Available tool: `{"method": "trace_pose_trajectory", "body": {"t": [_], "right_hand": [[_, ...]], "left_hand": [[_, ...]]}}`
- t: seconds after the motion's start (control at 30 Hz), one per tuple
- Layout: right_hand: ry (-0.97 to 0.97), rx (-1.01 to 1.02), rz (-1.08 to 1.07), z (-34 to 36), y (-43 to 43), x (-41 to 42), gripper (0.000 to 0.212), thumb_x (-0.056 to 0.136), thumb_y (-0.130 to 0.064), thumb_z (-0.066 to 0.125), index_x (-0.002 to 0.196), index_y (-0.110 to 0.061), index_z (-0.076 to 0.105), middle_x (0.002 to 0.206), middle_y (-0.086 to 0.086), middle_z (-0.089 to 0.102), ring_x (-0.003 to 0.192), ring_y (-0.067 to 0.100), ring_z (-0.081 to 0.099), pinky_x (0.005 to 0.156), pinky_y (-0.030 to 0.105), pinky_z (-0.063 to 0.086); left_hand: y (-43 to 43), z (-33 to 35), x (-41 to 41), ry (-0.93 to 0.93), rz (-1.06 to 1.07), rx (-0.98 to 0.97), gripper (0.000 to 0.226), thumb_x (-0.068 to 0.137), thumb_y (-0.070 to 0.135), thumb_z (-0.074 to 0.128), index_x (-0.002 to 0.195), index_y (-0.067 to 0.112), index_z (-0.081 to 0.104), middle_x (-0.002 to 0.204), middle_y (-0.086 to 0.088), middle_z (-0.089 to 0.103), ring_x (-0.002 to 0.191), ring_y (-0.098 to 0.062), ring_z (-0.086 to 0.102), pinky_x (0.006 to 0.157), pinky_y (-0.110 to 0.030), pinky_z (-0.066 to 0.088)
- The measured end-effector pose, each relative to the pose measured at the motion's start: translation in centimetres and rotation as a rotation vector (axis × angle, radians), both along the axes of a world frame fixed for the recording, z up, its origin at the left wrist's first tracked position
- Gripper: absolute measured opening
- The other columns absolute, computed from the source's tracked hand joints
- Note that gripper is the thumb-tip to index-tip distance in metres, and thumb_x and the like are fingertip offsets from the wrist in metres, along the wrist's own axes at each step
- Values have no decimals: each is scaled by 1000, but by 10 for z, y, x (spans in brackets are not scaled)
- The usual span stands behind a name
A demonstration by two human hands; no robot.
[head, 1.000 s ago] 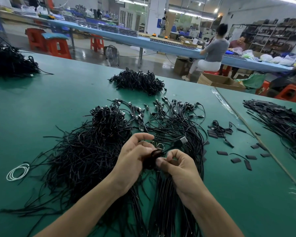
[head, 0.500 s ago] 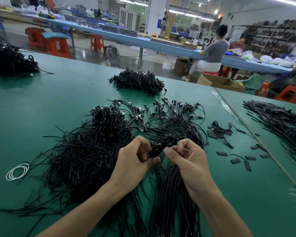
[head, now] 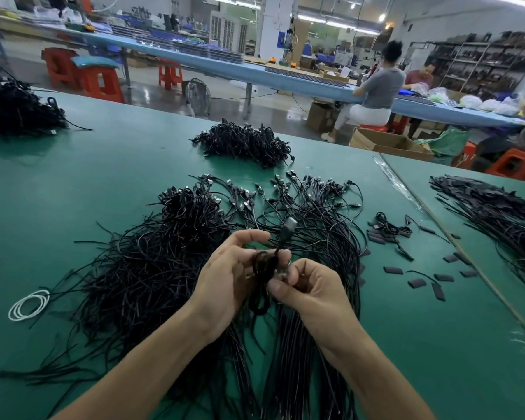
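Note:
My left hand [head: 225, 280] grips a small coil of black cable [head: 262, 278] above the green table [head: 103, 177]. The cable's plug [head: 288, 228] sticks up past my fingers. My right hand [head: 308, 287] pinches the same coil from the right side. Under both hands lies a wide spread of loose black cables [head: 315, 225] with their plugs pointing away from me. A tangled heap of black wire ties [head: 140, 268] lies to the left of them.
A pile of coiled cables [head: 246, 140] sits farther back, another dark heap [head: 12, 107] at far left. Black tabs [head: 419, 277] scatter on the right. A white loop [head: 28, 304] lies at left. More black strips [head: 494, 213] cover the adjoining table. People sit at a blue bench behind.
Both hands rose a little and then came back. The coil has turned in my fingers, and the plug now stands up above my left hand.

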State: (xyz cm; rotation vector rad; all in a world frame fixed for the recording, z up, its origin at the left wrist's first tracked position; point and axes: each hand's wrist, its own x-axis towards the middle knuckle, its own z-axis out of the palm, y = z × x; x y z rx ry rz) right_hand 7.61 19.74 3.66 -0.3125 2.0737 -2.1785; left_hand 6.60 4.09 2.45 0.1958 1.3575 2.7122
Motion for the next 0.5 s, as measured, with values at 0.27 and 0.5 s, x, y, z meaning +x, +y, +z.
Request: {"method": "trace_pose_trajectory", "body": {"t": [0.27,0.5], "right_hand": [[-33,-7,-195,-4,9,-10,38,83,3,74,72,-16,43,72,7,66,67,10,63,65,17,52],[99,68,-194,-2,6,-10,39,85,6,71,69,-16,43,72,0,69,71,8,67,71,17,54]], "left_hand": [[5,-13,7,362,188,-590,36,75,31,80,99,22,55,92,3,75,90,-11,68,78,-23,50],[9,-24,4,214,313,-860,42,73,38,87,85,25,49,60,7,59,50,-3,49,50,-17,42]]}}
